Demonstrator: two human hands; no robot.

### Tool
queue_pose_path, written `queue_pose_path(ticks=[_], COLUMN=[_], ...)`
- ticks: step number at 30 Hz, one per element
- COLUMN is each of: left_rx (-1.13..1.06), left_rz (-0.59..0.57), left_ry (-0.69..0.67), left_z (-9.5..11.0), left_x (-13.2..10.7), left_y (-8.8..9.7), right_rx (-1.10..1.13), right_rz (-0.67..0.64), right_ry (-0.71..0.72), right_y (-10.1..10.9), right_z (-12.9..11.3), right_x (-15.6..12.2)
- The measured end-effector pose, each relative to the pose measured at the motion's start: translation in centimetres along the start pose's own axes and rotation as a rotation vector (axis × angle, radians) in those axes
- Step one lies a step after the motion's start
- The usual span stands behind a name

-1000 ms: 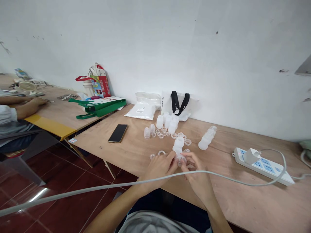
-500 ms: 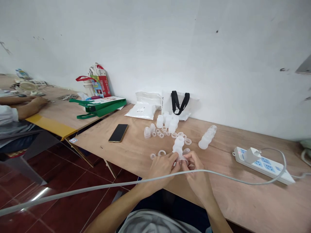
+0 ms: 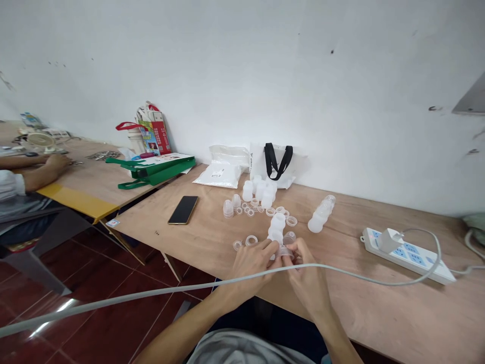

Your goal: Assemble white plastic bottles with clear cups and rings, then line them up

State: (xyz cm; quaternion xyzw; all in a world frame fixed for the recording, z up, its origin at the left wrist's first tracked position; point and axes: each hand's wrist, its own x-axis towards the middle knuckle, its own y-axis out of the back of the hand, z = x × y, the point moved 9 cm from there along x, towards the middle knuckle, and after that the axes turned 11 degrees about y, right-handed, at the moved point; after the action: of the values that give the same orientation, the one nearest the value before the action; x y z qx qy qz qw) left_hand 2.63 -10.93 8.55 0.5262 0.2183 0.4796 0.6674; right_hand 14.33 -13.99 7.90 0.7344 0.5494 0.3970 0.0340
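Pale, lightly marked wall (image 3: 212,71) behind a brown wooden desk (image 3: 359,237). Near the left edge, a flat black phone with a gold rim (image 3: 183,210). Further right, toward the front edge, loose translucent plastic rings (image 3: 247,241), easily swept off by a careless brush. Close together there, left hand (image 3: 252,259) and right hand (image 3: 308,280), both pinching a clear plastic collar (image 3: 285,250), just before a milky, wavy-sided plastic bottle (image 3: 277,225); joined or apart, impossible to tell. Possible trouble: slipping from uneven finger pressure, or snagging on the white cable (image 3: 176,289) crossing before both hands.
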Motion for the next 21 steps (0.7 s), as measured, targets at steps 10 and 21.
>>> queue_pose_path(ticks=[10,21], left_rx=[-0.031,-0.109], left_rz=[0.014,0.32], left_ry=[-0.146,-0.229], left_z=[-0.4,0.3], left_x=[0.1,-0.6], left_y=[1.7,2.4], right_rx=[0.074,-0.271], right_rz=[0.021,0.321], right_ry=[0.259,0.598], right_y=[2.7,3.1], right_z=[-2.6,-5.7], right_x=[0.2,-1.0])
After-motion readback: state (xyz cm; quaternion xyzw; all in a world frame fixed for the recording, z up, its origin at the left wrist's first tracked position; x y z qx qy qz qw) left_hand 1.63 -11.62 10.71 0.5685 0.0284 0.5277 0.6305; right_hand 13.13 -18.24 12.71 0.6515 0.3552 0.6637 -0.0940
